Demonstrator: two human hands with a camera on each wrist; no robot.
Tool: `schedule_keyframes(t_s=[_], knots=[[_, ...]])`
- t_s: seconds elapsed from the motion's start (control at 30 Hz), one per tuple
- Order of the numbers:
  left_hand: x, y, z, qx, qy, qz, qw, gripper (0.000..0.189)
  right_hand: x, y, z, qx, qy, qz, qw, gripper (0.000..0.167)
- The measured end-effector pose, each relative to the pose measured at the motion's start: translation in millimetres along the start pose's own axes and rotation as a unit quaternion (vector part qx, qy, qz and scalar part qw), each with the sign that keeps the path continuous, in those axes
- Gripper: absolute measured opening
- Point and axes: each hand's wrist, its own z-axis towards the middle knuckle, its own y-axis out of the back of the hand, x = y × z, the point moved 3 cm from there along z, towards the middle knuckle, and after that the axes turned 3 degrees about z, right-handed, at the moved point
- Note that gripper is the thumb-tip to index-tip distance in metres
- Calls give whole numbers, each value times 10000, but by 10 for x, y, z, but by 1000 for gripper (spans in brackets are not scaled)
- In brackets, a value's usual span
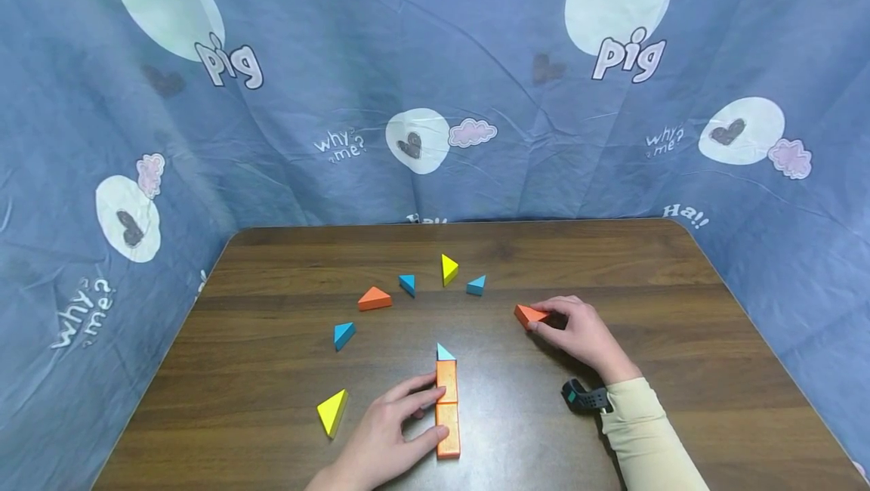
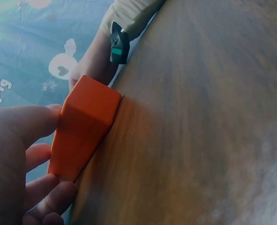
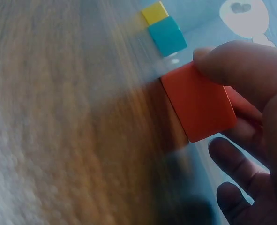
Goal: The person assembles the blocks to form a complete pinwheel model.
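Observation:
Two orange rectangular blocks, an upper one (image 1: 446, 381) and a lower one (image 1: 448, 442), lie end to end in a line. A light blue triangular block (image 1: 444, 353) sits at the far end of that line. My left hand (image 1: 394, 430) rests along the left side of the line, its fairly straight fingers and thumb touching the orange blocks. On the right, my right hand (image 1: 578, 332) pinches an orange triangular block (image 1: 529, 315) between thumb and fingers. In the right wrist view, the thumb presses the top edge of this orange block (image 3: 199, 103), close over the table.
An arc of triangular blocks lies on the wooden table (image 1: 272, 378): yellow (image 1: 331, 413), blue (image 1: 343, 335), orange (image 1: 374, 299), blue (image 1: 408, 284), yellow (image 1: 449, 270) and blue (image 1: 476, 285). A black band (image 1: 583, 396) circles the right wrist. Blue printed fabric (image 1: 476, 68) stands behind the table.

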Motion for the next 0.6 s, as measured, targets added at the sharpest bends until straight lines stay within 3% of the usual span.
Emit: schedule_keyframes(t_s=[0.37, 0.6], knots=[[16, 1, -10, -96, -109, -22, 9999, 49, 137, 123, 37, -56, -16, 447, 9990, 33], [23, -1, -14, -188, -185, -36, 9996, 49, 291, 156, 105, -9, 234, 522, 9984, 28]])
